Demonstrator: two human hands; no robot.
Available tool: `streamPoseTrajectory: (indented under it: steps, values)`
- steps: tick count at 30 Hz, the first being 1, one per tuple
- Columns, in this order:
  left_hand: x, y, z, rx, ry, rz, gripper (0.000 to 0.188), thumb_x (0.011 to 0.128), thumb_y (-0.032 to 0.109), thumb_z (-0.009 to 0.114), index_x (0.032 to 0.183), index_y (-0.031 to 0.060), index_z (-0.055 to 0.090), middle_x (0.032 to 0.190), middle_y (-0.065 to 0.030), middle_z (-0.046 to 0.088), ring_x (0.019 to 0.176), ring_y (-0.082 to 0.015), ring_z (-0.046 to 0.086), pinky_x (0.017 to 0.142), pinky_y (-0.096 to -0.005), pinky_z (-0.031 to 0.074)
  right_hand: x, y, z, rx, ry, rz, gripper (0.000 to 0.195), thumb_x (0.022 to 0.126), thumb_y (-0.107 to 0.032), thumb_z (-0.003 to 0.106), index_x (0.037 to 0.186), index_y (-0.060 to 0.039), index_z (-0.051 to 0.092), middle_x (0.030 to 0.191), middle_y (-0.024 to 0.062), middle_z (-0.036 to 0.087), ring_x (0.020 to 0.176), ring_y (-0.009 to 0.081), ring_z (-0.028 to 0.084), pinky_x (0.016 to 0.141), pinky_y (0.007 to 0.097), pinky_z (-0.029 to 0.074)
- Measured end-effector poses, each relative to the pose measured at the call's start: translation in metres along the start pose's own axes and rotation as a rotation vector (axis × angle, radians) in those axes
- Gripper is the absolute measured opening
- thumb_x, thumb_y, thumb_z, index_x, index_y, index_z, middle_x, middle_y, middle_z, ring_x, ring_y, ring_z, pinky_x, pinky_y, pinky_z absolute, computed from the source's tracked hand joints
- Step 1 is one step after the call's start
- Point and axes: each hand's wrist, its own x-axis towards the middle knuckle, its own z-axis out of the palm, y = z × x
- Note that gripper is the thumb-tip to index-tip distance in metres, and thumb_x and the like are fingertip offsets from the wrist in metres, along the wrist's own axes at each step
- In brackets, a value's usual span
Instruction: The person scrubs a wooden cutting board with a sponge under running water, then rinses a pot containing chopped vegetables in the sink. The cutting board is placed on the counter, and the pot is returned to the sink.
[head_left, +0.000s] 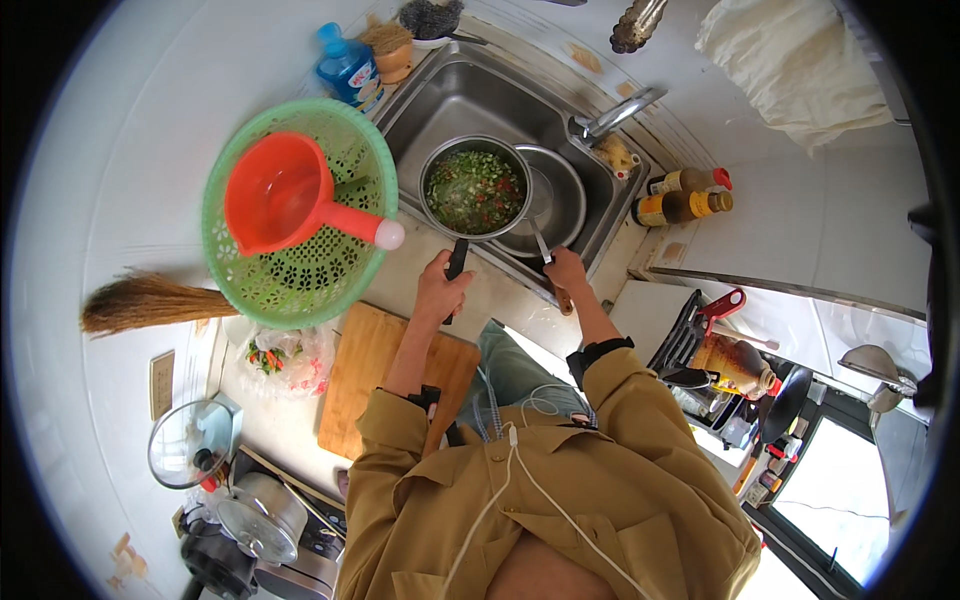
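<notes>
My left hand grips the black handle of a metal saucepan, held over the near edge of the sink. Chopped green and red pieces in liquid fill the pan. My right hand is closed on the wooden-ended handle of a metal utensil, whose head is hard to make out beside the pan. Partly under the saucepan, a round metal basin sits in the steel sink.
A red plastic dipper lies in a green colander to the left. A wooden cutting board and a plastic bag of chillies are on the counter. The faucet stands behind the sink, with bottles at right.
</notes>
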Motion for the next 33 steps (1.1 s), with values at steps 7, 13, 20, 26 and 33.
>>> streamPoseTrajectory:
  steps: [7,13,20,26,33]
  values:
    - [-0.023,-0.010,-0.016,-0.096,-0.035,0.007,0.022,0.085,0.006,0.067,0.090,0.0052,0.046,0.058,0.0007,0.044,0.037,-0.0085,0.039,0.033,-0.0282,0.031,-0.025,-0.035,-0.043,1.127,-0.353,0.255,0.012,0.092,-0.006,0.059,0.091,0.0055,0.054,0.074,0.0104,0.054,0.070,0.0252,0.066,0.057,0.0386,0.059]
    - [-0.041,-0.022,-0.018,-0.021,-0.030,0.055,0.025,0.087,0.010,0.066,0.107,0.0052,0.051,0.056,0.0011,0.045,0.036,-0.0094,0.038,0.033,-0.0285,0.029,-0.075,-0.051,-0.049,0.793,0.121,0.000,0.028,0.089,-0.006,0.065,0.113,0.0021,0.054,0.088,0.0136,0.059,0.068,0.0267,0.064,0.057,0.0390,0.053]
    - [-0.047,-0.032,-0.009,0.055,0.033,0.062,0.026,0.090,0.019,0.067,0.104,0.0055,0.050,0.054,0.0013,0.044,0.034,-0.0093,0.037,0.032,-0.0278,0.030,-0.094,-0.022,-0.054,0.390,0.391,-0.243,0.046,0.085,-0.006,0.068,0.129,0.0037,0.056,0.068,0.0085,0.055,0.061,0.0184,0.052,0.065,0.0350,0.049]
    - [-0.047,-0.037,-0.014,-0.041,0.013,0.003,0.027,0.094,0.029,0.065,0.099,0.0080,0.048,0.054,0.0017,0.042,0.034,-0.0092,0.036,0.032,-0.0276,0.030,-0.140,-0.030,-0.064,0.724,0.238,-0.077,0.048,0.090,-0.006,0.065,0.136,0.0021,0.053,0.067,0.0005,0.052,0.057,0.0089,0.045,0.048,0.0277,0.039]
    - [-0.046,-0.042,-0.018,-0.045,-0.030,0.010,0.031,0.094,0.031,0.065,0.091,0.0094,0.043,0.054,0.0013,0.040,0.036,-0.0096,0.037,0.034,-0.0292,0.032,-0.180,-0.046,-0.088,1.099,0.133,-0.003,0.047,0.093,-0.003,0.060,0.139,-0.0022,0.051,0.069,-0.0024,0.046,0.054,0.0065,0.042,0.042,0.0247,0.032]
